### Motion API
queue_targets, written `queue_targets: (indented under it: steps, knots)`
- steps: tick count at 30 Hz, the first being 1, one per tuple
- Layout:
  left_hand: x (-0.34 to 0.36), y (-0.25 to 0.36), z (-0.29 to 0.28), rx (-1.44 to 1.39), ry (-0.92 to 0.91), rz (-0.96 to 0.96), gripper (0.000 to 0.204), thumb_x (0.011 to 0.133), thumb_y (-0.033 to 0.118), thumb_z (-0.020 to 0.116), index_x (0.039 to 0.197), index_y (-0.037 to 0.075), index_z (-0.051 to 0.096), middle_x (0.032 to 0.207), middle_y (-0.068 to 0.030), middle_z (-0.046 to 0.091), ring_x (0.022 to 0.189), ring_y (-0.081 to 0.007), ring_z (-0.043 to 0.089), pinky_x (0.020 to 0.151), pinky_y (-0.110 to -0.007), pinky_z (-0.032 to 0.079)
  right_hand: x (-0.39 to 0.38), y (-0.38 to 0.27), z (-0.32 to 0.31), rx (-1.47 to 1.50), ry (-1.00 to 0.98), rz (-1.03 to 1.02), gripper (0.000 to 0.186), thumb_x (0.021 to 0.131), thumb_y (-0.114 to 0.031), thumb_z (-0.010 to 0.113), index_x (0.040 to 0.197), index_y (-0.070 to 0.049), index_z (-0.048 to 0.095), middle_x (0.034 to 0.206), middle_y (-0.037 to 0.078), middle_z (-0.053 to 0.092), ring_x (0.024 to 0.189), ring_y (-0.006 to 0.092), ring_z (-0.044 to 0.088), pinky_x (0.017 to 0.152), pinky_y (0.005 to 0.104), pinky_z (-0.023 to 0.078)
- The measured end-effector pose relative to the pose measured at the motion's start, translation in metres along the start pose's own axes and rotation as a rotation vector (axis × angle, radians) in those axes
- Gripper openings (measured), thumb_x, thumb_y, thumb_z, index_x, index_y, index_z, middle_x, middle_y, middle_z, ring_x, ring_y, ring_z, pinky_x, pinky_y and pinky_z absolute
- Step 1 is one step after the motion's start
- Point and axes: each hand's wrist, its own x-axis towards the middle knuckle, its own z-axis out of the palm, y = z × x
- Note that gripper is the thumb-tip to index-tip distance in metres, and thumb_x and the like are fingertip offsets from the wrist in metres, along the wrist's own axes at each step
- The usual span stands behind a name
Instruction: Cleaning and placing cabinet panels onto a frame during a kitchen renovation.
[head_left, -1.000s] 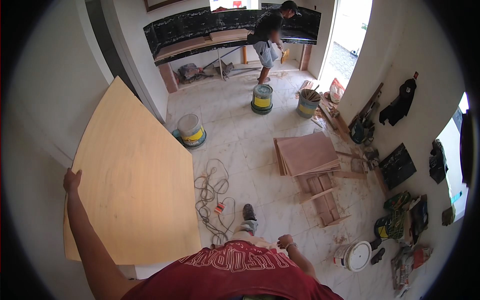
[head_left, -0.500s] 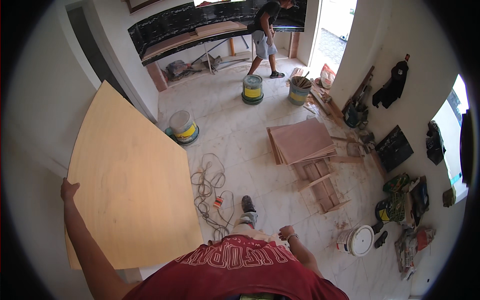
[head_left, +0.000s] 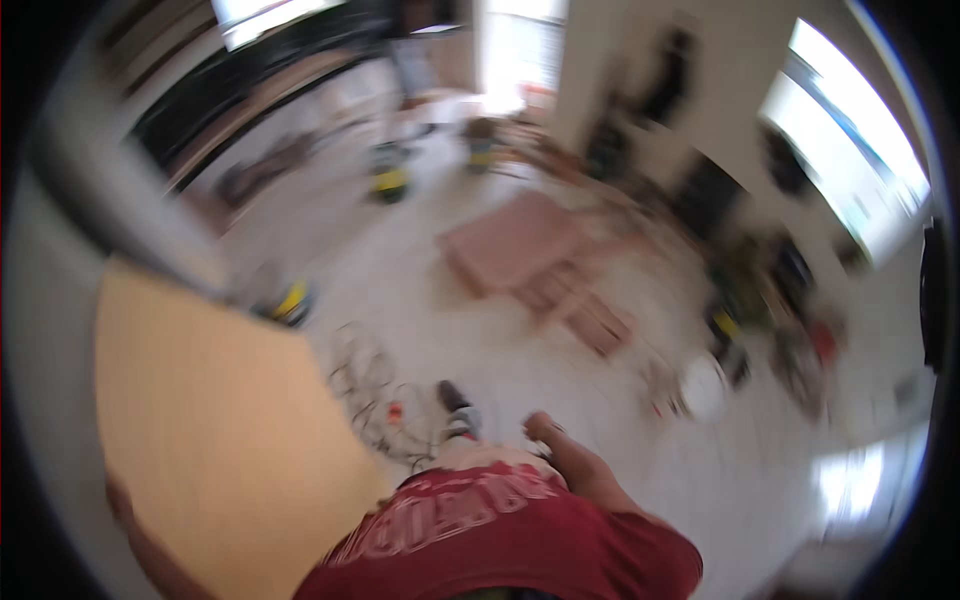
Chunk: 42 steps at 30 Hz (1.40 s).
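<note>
Tan board (head_left: pixel 220 420), perhaps tiled floor (head_left: pixel 400 270), window (head_left: pixel 845 140)

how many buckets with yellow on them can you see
4, though blur makes it tentative: one bucket by the far edge of the pale board, a second and a third farther off, and a fourth beyond the white pail. Others may be hidden.

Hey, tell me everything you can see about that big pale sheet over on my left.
The pale sheet is a broad, flat panel, light yellow-tan, wooden by the look of it; motion blur hides any fine grain. It fills the lower left of the view, its outline bowed at least partly by the lens. Your left hand is at its left edge, apparently gripping it, though the fingers are too blurred to be sure. Its lower end is out of sight, so what supports it there can't be told.
</note>
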Motion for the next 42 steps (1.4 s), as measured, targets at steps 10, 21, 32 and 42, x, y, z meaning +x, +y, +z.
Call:
queue_targets:
  steps: [10,21,32,42]
  knots:
    - [-0.125,0.108,-0.079,-0.132,-0.067,-0.112,0.062,0.088,0.047,0.056,0.129,0.002,0.049,0.122,-0.0183,0.059,0.114,-0.0330,0.056,0.088,-0.044,0.049,-0.040,-0.002,-0.046,0.978,-0.128,0.549,0.018,0.084,-0.014,0.059,0.081,-0.002,0.072,0.072,0.009,0.071,0.059,0.0234,0.069,0.050,0.0326,0.054]
    - [-0.149,0.108,-0.093,-0.167,-0.118,-0.102,0.073,0.080,0.052,0.063,0.129,0.000,0.048,0.120,-0.0198,0.059,0.109,-0.0312,0.056,0.086,-0.043,0.050,-0.053,-0.003,-0.040,1.056,0.198,0.744,0.020,0.078,-0.012,0.055,0.081,-0.001,0.072,0.076,0.016,0.071,0.068,0.0303,0.070,0.061,0.0391,0.057]
    - [-0.152,0.073,-0.111,-0.212,-0.134,-0.064,0.083,0.073,0.057,0.069,0.128,-0.001,0.047,0.118,-0.0214,0.058,0.105,-0.0295,0.056,0.084,-0.042,0.050,-0.045,0.000,-0.040,0.961,-0.139,0.546,0.019,0.082,-0.016,0.058,0.076,-0.004,0.072,0.070,0.010,0.071,0.061,0.0216,0.069,0.057,0.0328,0.057]
    - [-0.091,0.040,-0.092,-0.304,-0.251,0.078,0.081,0.072,0.053,0.071,0.128,-0.001,0.047,0.118,-0.0208,0.058,0.102,-0.0289,0.058,0.083,-0.041,0.050,-0.037,0.003,-0.093,0.337,-0.203,0.210,0.033,0.069,-0.017,0.067,0.100,-0.025,0.072,0.099,0.002,0.070,0.097,0.0324,0.064,0.070,0.0582,0.052]
